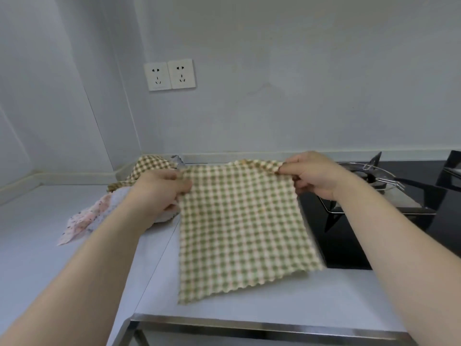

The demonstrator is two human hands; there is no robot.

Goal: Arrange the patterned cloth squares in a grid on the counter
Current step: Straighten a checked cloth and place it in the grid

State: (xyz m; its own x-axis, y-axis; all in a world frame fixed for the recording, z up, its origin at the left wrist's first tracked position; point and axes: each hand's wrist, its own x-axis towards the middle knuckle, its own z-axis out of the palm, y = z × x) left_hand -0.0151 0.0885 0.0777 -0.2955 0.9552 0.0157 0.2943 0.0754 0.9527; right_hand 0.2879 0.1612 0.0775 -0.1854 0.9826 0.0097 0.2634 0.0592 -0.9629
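Worktop (336,303) edge lies nearest; above it I hold the checked cloth (242,228) spread, left grip (162,188) and right grip (311,176) each pinching a top corner. It looks light and limp, so corners are the best holds.

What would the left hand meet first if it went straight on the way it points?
The left hand already pinches the checked cloth. Going on forward and rightward, it would crumple that cloth first, then probably reach the back wall. Depth is unclear.
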